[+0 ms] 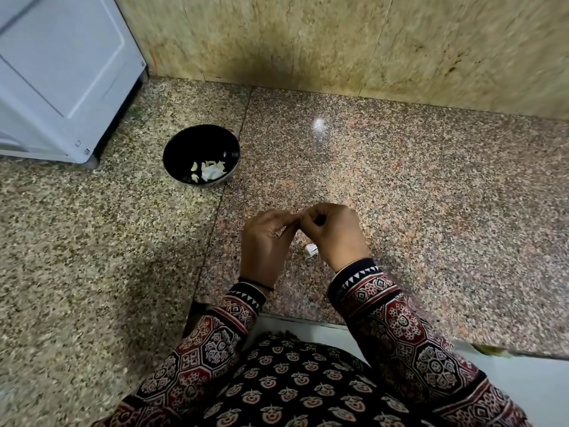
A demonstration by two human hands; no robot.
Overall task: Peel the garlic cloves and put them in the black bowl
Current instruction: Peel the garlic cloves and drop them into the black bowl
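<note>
Left hand (264, 241), right hand (332, 232): fingers pinching a half-hidden garlic clove (298, 216); slipping, it risks rolling off worktop's (400, 180) near edge.

Black bowl (188, 144) upright, pale peeled garlic cloves (211, 172) heaped inside

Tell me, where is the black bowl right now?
In the head view, the round black bowl sits on the speckled granite counter, up and left of the left hand, beside the white appliance.

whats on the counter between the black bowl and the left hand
Nothing: bare granite counter, crossed by a slab seam, from black bowl to left hand, in the head view.
</note>
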